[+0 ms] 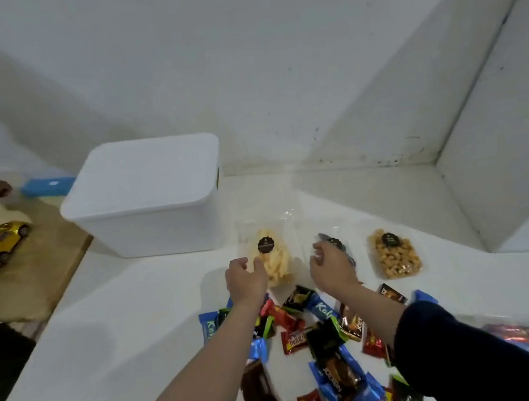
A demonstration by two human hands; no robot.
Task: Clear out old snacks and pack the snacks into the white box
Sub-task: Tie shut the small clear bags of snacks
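Snacks are spread all over the white worktop here, mostly small wrapped bars and sachets lying in a loose pile under and between the two forearms. Three clear packs are sitting further out: a pack of pale yellow chips, a dark pack and a pack of cashew-looking nuts, all in a row beyond the pile.

The white box is sitting at the back left of the worktop with its lid on, so nothing is going in yet.

The left hand is reaching forward with fingers loosely curled, touching or just beside the left edge of the chips pack. I can't tell if it's actually gripping it. The right hand is hovering over the dark pack, fingers also half curled, and whether it's pinching the pack is not clear.

The relation that matters, I'd say: the chips pack is lying just ahead and to the right of the left fingers, long axis running away from the person, and the left hand is the nearer one to it. The box is up and left of that pack, so the left arm has the shorter path, but the lid probably needs to come off first.

Off to the left there's a gold toy car on a wooden surface.
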